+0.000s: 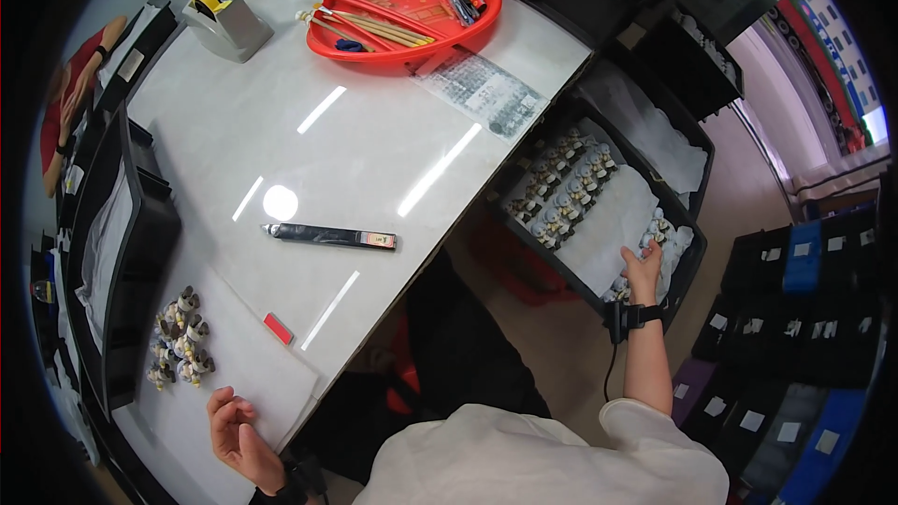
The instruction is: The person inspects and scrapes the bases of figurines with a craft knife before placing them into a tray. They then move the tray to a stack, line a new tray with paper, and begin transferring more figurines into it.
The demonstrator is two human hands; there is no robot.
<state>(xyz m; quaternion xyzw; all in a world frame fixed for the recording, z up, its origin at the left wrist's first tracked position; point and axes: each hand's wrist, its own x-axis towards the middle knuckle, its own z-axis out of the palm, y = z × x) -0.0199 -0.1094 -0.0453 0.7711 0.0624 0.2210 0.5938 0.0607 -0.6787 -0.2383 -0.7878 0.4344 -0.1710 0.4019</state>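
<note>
My right hand reaches into a black crate at the right. Its fingers and thumb are apart among small white-and-grey figurines at the crate's near right end; whether it grips one is hard to make out. More figurines stand in rows at the crate's other end, with white sheet material between the groups. At the table's near left edge, my left hand hovers with fingers loosely curled and thumb apart, holding nothing. Close to it, a cluster of similar figurines lies on a white sheet.
A black-wrapped cutter-like strip and a red block lie on the white table. Farther back are a red tray with brushes and pens, and a tape dispenser. A black crate stands left; another person's arm shows beyond.
</note>
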